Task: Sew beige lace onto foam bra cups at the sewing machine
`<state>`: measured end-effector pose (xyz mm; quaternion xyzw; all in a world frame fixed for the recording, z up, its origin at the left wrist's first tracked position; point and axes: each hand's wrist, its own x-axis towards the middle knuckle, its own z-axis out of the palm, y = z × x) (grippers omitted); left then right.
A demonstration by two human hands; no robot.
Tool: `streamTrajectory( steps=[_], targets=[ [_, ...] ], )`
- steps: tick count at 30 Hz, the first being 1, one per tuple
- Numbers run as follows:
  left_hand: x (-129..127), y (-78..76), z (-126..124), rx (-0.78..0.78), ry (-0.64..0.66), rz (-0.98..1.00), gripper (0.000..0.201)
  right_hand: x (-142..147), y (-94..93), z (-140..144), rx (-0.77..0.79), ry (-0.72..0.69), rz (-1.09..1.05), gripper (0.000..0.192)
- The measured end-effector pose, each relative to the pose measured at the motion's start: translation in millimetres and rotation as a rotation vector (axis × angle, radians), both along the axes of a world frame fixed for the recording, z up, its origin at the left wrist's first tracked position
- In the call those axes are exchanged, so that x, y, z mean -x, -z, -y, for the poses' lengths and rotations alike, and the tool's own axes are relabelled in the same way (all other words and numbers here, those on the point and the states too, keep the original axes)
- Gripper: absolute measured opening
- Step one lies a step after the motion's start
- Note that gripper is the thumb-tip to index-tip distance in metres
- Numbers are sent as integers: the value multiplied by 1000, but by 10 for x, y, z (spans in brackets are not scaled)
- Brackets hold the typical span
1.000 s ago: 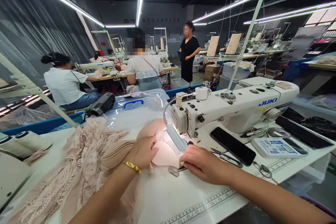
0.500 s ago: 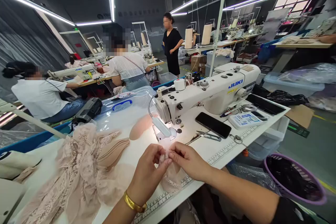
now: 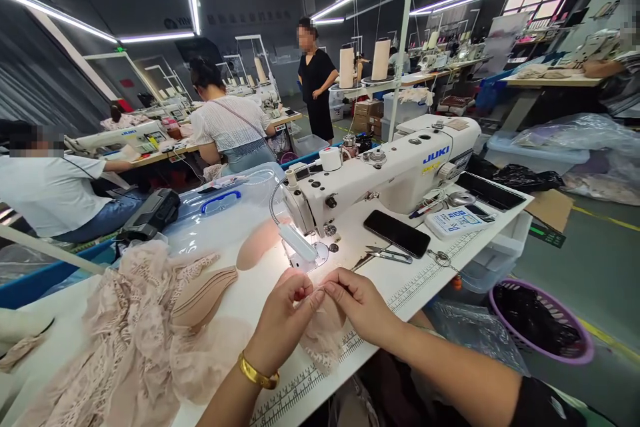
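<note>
My left hand (image 3: 285, 320), with a gold bangle at the wrist, pinches the edge of a pale pink lace fabric piece (image 3: 323, 340). My right hand (image 3: 363, 307) pinches the same fabric close beside it, thumbs nearly meeting. The lace hangs below the fingers over the table's front edge. Just beyond the hands stands the white sewing machine (image 3: 380, 170), its small lamp (image 3: 297, 243) lighting the needle area. To the left lie a heap of pink lace fabric (image 3: 130, 320) and a stack of beige bra cups (image 3: 205, 297).
Thread snips (image 3: 390, 254), a black phone (image 3: 397, 233) and a white-and-blue box (image 3: 453, 221) lie right of the hands. A clear plastic bin (image 3: 235, 213) stands behind the table. A purple basket (image 3: 583, 353) is on the floor at right. Co-workers (image 3: 230, 120) sit at machines beyond.
The view has turned slightly to the right, so the surroundings appear shifted left. Both hands keep their pinch on the lace, and the fingertips have drawn slightly closer together.
</note>
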<state>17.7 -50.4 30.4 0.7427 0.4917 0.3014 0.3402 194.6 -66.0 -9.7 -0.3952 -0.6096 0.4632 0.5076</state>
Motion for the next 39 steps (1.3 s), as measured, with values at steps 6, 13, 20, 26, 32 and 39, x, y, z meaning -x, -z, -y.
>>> streamTrajectory(
  steps=[6,13,20,26,32,39],
  targets=[
    [90,74,28,13,-16,-53,26,-310,39,-175,-123,12,248,23],
    [134,85,14,22,-148,62,25,-1245,363,-556,-480,357,1149,23],
    [81,119,-5,45,-199,85,25,-813,112,-280,-147,122,617,29],
    [105,159,-11,90,-203,145,26,-256,-187,-8,-317,-130,495,23],
    [114,186,-9,101,-240,216,25,-109,20,-109,-522,111,764,23],
    [103,145,-12,170,-233,243,30,-58,21,-146,-667,180,893,25]
  ],
)
